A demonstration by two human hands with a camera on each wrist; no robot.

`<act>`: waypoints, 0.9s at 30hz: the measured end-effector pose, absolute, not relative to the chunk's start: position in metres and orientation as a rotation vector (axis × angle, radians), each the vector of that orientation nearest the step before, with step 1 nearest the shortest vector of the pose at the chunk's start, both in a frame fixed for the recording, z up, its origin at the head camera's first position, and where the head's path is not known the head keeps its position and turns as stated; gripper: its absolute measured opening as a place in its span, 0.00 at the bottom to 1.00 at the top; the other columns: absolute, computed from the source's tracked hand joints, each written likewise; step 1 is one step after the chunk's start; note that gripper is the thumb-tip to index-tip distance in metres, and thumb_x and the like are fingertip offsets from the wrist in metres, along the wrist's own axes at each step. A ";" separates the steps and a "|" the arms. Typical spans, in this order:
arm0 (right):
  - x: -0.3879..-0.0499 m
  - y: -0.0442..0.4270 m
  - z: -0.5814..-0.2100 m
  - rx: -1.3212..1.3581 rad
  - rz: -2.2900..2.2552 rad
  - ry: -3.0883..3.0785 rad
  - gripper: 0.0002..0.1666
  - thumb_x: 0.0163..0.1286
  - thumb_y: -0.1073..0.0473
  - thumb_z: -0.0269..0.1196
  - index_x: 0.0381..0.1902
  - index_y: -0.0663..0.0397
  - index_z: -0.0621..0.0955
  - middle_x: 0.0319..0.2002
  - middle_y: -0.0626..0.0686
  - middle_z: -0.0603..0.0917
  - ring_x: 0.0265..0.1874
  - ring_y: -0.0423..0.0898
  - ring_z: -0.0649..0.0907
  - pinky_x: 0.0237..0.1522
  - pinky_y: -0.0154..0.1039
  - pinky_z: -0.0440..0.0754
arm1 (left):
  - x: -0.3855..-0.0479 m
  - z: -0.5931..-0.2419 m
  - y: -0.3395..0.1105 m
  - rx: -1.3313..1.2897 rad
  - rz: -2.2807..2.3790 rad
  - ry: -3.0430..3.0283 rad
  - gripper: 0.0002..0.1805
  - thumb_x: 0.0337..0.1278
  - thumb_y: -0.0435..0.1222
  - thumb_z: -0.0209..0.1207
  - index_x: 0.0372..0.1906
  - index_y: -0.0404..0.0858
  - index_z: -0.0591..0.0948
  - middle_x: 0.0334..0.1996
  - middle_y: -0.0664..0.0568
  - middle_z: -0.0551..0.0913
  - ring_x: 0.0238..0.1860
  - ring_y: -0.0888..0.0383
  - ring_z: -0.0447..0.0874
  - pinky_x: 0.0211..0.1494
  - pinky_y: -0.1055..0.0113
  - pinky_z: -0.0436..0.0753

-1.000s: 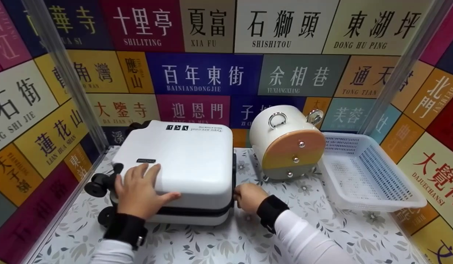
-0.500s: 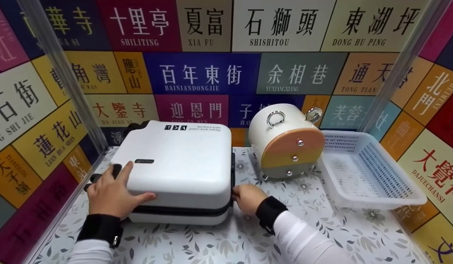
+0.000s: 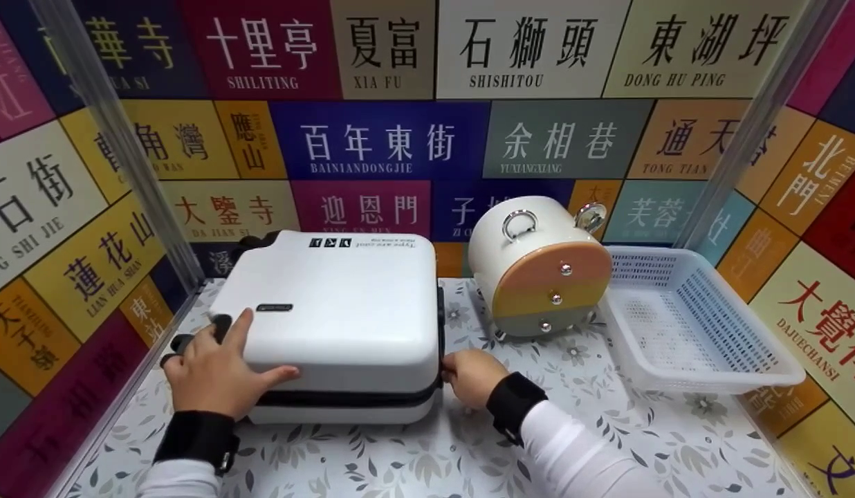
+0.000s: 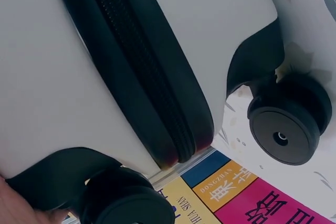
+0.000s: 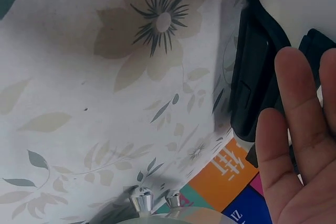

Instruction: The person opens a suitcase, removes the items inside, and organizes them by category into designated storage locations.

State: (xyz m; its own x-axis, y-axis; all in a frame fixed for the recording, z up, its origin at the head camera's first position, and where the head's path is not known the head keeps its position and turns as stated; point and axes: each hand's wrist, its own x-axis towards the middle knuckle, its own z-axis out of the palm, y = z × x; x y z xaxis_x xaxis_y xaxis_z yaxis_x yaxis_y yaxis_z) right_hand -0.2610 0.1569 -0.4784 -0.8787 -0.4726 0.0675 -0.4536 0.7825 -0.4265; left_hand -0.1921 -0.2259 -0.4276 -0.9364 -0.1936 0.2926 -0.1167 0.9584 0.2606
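Head view: the suitcase (image 3: 351,304) lies between left hand (image 3: 216,377) and right hand (image 3: 474,377).

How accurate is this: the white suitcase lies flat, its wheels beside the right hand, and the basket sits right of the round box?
One slip: the wheels are beside the left hand, as the left wrist view shows. The rest of the note stands.
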 end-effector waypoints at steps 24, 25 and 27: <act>-0.263 0.168 -0.479 -0.762 -0.695 2.934 0.16 0.74 0.62 0.63 0.23 0.50 0.78 0.23 0.47 0.78 0.29 0.51 0.81 0.39 0.53 0.82 | -0.184 -0.429 -0.201 0.358 -0.340 -2.766 0.74 0.26 0.86 0.61 0.84 0.52 0.60 0.70 0.17 0.66 0.64 0.21 0.71 0.63 0.22 0.67; -0.263 0.168 -0.479 -0.762 -0.693 2.933 0.16 0.74 0.62 0.63 0.23 0.50 0.78 0.23 0.47 0.78 0.29 0.51 0.81 0.39 0.53 0.82 | -0.184 -0.429 -0.200 0.360 -0.341 -2.764 0.74 0.26 0.86 0.62 0.84 0.51 0.60 0.70 0.17 0.66 0.65 0.21 0.71 0.63 0.23 0.67; -0.262 0.169 -0.478 -0.755 -0.698 2.929 0.16 0.74 0.63 0.63 0.23 0.51 0.78 0.23 0.47 0.77 0.29 0.50 0.81 0.39 0.53 0.82 | -0.184 -0.429 -0.199 0.366 -0.344 -2.762 0.75 0.26 0.86 0.62 0.84 0.51 0.61 0.70 0.17 0.66 0.65 0.21 0.71 0.63 0.23 0.67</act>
State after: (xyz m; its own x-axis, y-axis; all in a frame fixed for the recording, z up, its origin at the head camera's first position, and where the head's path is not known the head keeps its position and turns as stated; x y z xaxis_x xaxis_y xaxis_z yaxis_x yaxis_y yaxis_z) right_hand -0.2622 0.1687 -0.4780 -0.8811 -0.4670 0.0743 -0.4503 0.7806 -0.4334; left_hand -0.1838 -0.1987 -0.4286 -0.9116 -0.2899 0.2914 -0.2095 0.9376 0.2774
